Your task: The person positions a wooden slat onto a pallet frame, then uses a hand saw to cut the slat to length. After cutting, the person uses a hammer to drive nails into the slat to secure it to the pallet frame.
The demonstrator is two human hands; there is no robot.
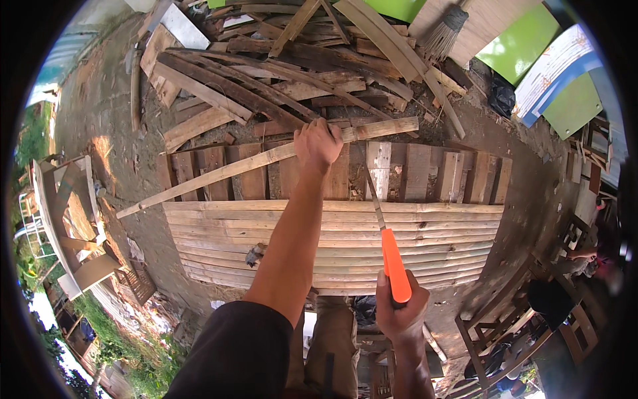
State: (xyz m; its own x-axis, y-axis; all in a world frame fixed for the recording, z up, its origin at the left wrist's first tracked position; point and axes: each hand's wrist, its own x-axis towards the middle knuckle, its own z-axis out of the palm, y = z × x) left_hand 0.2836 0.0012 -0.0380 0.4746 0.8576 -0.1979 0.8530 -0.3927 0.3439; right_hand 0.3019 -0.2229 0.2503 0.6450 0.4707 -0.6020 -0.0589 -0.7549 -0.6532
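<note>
My left hand [319, 144], stretched forward, is closed around a long split-bamboo strip [232, 169] lying aslant over the far part of a slatted wooden frame [417, 174]. In my right hand [401, 307] is a saw with an orange handle [395, 263]. Its narrow blade [374, 193], seen nearly edge-on, points away from me, its tip below the strip and right of my left hand. Bamboo slats [412, 234] lie side by side across the frame's near half. Next to my left forearm, what looks like a hammer head [254, 255] rests on them, partly hidden.
Beyond the frame lies a heap of scrap boards [286, 80]. A broom head [448, 30] and green panels [522, 46] are at the far right. A wooden structure [70, 219] stands at left. Wooden furniture [518, 332] and another person [598, 249] are at right.
</note>
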